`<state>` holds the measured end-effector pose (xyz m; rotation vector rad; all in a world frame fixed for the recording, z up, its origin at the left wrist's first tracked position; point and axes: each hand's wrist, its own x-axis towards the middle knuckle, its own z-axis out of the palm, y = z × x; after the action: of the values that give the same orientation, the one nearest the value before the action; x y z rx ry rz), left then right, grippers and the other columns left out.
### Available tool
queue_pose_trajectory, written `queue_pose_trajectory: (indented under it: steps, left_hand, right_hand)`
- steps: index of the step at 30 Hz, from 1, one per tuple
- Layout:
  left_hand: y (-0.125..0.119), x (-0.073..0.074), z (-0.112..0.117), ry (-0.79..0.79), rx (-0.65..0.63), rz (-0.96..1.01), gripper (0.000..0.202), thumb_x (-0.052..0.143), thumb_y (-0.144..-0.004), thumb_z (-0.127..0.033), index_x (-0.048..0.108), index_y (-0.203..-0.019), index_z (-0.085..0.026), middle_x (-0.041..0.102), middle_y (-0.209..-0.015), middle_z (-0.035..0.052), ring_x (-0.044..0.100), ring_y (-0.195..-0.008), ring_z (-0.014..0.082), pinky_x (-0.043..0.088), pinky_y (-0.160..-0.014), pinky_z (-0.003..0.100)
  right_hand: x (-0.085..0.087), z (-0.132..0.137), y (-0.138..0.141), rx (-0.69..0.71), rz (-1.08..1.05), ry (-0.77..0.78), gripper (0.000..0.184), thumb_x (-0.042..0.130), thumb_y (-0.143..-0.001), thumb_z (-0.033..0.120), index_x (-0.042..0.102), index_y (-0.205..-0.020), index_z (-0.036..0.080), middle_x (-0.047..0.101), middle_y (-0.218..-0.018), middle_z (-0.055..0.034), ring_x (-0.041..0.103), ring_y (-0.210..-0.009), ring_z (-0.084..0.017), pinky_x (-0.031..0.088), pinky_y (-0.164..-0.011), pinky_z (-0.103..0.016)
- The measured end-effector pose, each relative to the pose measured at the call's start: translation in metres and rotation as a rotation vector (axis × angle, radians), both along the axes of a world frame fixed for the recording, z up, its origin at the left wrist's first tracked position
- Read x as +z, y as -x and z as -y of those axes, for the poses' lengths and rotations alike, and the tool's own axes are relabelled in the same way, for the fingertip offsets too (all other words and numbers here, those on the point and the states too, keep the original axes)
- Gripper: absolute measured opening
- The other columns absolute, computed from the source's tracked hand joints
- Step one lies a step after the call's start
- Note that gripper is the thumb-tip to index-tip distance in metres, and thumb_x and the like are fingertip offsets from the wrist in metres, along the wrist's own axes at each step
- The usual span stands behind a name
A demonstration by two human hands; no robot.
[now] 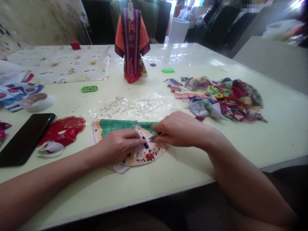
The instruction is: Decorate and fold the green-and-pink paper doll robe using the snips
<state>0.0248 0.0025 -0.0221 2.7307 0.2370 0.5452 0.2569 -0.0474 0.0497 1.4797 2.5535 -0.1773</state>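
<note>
A fan-shaped pink paper piece (144, 154) with a green upper band and painted flowers lies on the pale table (192, 160). My left hand (117, 146) rests on it with curled fingers. My right hand (183, 130) comes in from the right, pinching a small metal tool (155, 136) against the piece. The tool's tip is hidden by my fingers, so I cannot tell its exact kind. A shiny speck (137, 125) sits at the piece's upper edge between my hands.
Just beyond my hands, beads lie scattered on a clear plastic sheet (130, 107). A heap of colourful fabric scraps (216, 98) lies to the right. A black smartphone (25, 139) and red cutout (62, 131) lie left. A robed doll (132, 45) stands at the back.
</note>
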Motion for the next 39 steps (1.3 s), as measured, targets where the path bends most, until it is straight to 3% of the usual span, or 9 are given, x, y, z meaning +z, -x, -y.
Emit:
queue_pose_trajectory:
  steps: [13, 21, 30, 39]
  left_hand:
    - [-0.001, 0.001, 0.003, -0.009, 0.008, -0.044, 0.031, 0.044, -0.097, -0.020, 0.064, -0.120, -0.017, 0.066, -0.100, 0.0105, 0.062, -0.086, 0.0169, 0.053, -0.073, 0.029]
    - [-0.002, -0.002, 0.002, -0.062, -0.008, -0.045, 0.029, 0.046, -0.096, -0.019, 0.065, -0.119, -0.017, 0.065, -0.099, 0.0108, 0.061, -0.085, 0.0167, 0.052, -0.071, 0.028]
    - [-0.001, 0.007, 0.000, -0.435, -0.125, -0.148, 0.029, 0.044, -0.095, -0.015, 0.060, -0.120, -0.012, 0.062, -0.090, 0.0095, 0.054, -0.070, 0.0169, 0.047, -0.063, 0.030]
    - [0.003, 0.008, -0.003, -0.455, -0.142, -0.151, 0.031, 0.047, -0.095, -0.016, 0.059, -0.123, -0.019, 0.061, -0.093, 0.0080, 0.053, -0.070, 0.0159, 0.046, -0.063, 0.028]
  right_hand:
    - [-0.002, -0.002, -0.004, -0.003, -0.059, -0.004, 0.026, 0.050, -0.089, 0.039, 0.062, -0.076, 0.020, 0.053, -0.058, 0.0012, 0.028, -0.051, -0.010, 0.012, -0.055, -0.029]
    - [-0.001, -0.004, -0.001, -0.023, -0.008, 0.015, 0.024, 0.051, -0.089, 0.039, 0.065, -0.080, 0.021, 0.056, -0.059, 0.0005, 0.035, -0.051, -0.011, 0.014, -0.055, -0.029]
    - [-0.004, -0.004, -0.003, -0.013, -0.008, 0.014, 0.026, 0.050, -0.089, 0.039, 0.068, -0.084, 0.021, 0.057, -0.060, 0.0001, 0.038, -0.052, -0.011, 0.015, -0.055, -0.029]
    - [-0.004, -0.004, -0.003, -0.023, -0.011, 0.019, 0.024, 0.052, -0.088, 0.040, 0.065, -0.080, 0.021, 0.055, -0.059, 0.0005, 0.032, -0.051, -0.011, 0.014, -0.054, -0.028]
